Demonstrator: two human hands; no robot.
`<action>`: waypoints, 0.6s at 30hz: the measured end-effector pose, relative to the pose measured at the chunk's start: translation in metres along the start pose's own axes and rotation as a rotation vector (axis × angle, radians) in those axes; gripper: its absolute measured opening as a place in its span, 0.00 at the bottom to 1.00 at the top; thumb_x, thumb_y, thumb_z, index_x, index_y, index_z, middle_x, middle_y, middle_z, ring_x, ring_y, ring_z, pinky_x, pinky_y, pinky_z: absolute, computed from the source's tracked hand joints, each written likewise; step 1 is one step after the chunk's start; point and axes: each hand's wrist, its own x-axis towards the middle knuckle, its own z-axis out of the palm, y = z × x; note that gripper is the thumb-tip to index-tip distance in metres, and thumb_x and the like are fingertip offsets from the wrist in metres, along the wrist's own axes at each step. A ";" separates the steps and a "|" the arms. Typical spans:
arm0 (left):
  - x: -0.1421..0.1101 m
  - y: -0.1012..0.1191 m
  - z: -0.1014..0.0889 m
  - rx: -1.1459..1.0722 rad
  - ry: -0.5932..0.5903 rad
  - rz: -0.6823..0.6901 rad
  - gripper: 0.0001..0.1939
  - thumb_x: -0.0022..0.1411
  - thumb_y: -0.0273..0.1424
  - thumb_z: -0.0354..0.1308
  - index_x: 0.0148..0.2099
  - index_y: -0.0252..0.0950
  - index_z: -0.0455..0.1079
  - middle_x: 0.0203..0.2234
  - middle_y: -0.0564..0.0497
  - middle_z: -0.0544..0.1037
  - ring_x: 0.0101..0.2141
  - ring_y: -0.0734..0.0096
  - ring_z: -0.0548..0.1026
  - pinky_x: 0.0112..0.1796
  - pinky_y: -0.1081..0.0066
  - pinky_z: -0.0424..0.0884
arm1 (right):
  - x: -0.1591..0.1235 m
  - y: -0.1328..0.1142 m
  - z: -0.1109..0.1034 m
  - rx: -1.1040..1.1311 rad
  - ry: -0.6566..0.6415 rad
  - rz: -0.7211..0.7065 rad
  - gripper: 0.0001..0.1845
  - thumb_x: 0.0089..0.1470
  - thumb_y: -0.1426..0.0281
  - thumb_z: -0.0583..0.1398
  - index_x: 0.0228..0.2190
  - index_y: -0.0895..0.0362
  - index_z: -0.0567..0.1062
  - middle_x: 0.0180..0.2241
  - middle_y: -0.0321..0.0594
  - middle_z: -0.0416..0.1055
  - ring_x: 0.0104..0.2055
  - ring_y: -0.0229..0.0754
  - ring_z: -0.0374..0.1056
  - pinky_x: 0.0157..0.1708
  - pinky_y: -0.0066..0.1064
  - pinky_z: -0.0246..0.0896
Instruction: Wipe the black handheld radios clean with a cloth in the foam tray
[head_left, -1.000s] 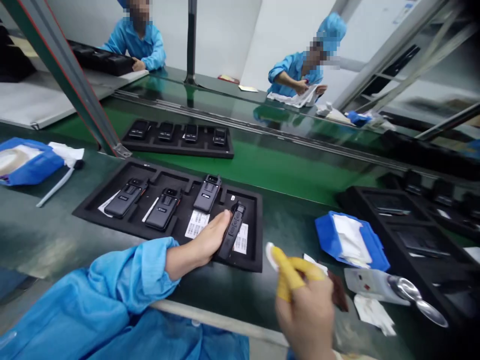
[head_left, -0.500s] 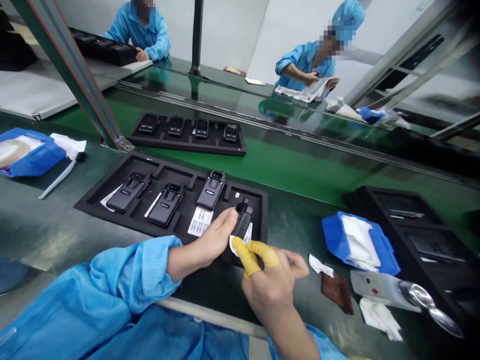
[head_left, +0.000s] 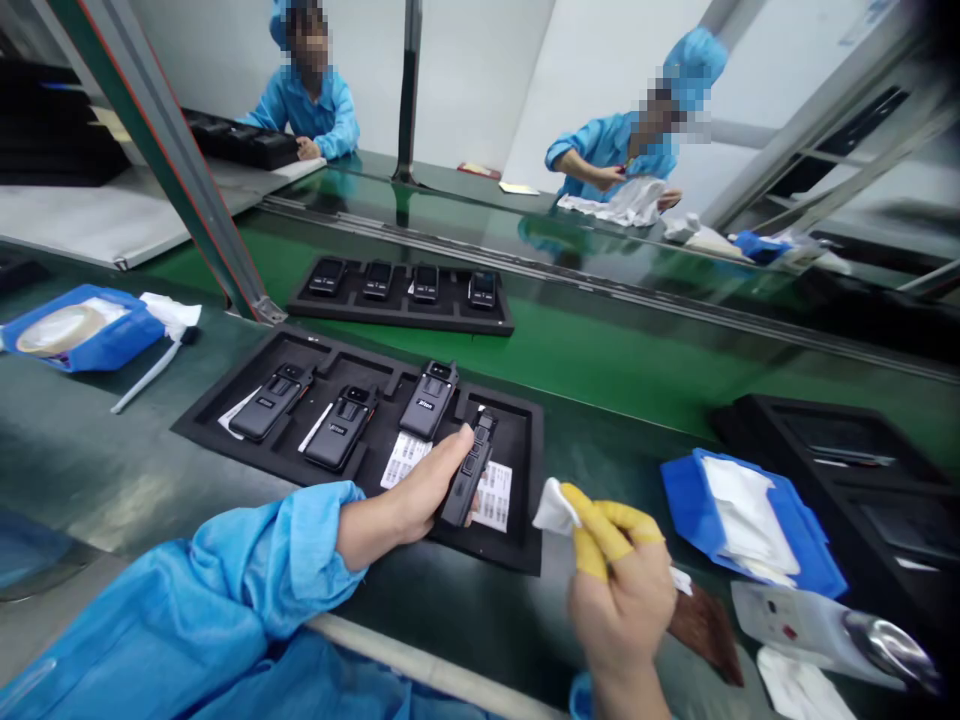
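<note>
My left hand (head_left: 424, 492) is wrapped round a black handheld radio (head_left: 471, 465), tilted so its side buttons show, above the right end of a black foam tray (head_left: 360, 362). Between the yellow-covered fingertips of my right hand (head_left: 619, 575) is a folded white cloth (head_left: 556, 508), held apart from the radio, to its right. Three more radios lie back-up in the tray: one at the left (head_left: 271, 402), one beside it (head_left: 341, 428) and one further right (head_left: 429, 400). A white label sheet (head_left: 493, 497) lies under the held radio.
Behind is a second foam tray (head_left: 397, 315) with several radios. At right stand a blue bin (head_left: 814, 530) of white cloths, a brown cloth (head_left: 705, 630), a clear bottle (head_left: 795, 620) and black trays (head_left: 780, 415). Another blue bin (head_left: 127, 340) holds tape. Two co-workers sit opposite.
My right hand has drawn the white cloth away from the radio, to the right and slightly down. My left hand still holds the radio. The whole view has shifted a little.
</note>
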 end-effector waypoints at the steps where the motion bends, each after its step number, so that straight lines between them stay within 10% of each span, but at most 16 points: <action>1: 0.001 0.003 0.001 -0.010 -0.026 -0.005 0.25 0.51 0.52 0.60 0.39 0.35 0.69 0.23 0.52 0.72 0.23 0.72 0.71 0.26 0.71 0.68 | 0.002 0.013 0.002 0.013 0.043 0.095 0.13 0.53 0.70 0.56 0.38 0.52 0.78 0.34 0.40 0.68 0.35 0.41 0.64 0.37 0.37 0.55; 7: 0.027 0.028 0.009 0.083 -0.090 0.028 0.18 0.43 0.42 0.62 0.33 0.33 0.69 0.25 0.50 0.73 0.27 0.68 0.73 0.30 0.70 0.70 | 0.004 0.057 0.013 0.179 0.112 0.444 0.14 0.49 0.64 0.57 0.33 0.56 0.79 0.34 0.41 0.68 0.37 0.42 0.64 0.39 0.37 0.58; 18: 0.070 0.038 0.019 0.866 0.047 0.135 0.19 0.50 0.39 0.61 0.42 0.32 0.70 0.28 0.49 0.71 0.32 0.65 0.71 0.34 0.68 0.67 | 0.002 0.051 0.020 0.299 0.040 0.518 0.15 0.46 0.64 0.56 0.32 0.56 0.80 0.34 0.42 0.70 0.38 0.44 0.65 0.41 0.37 0.59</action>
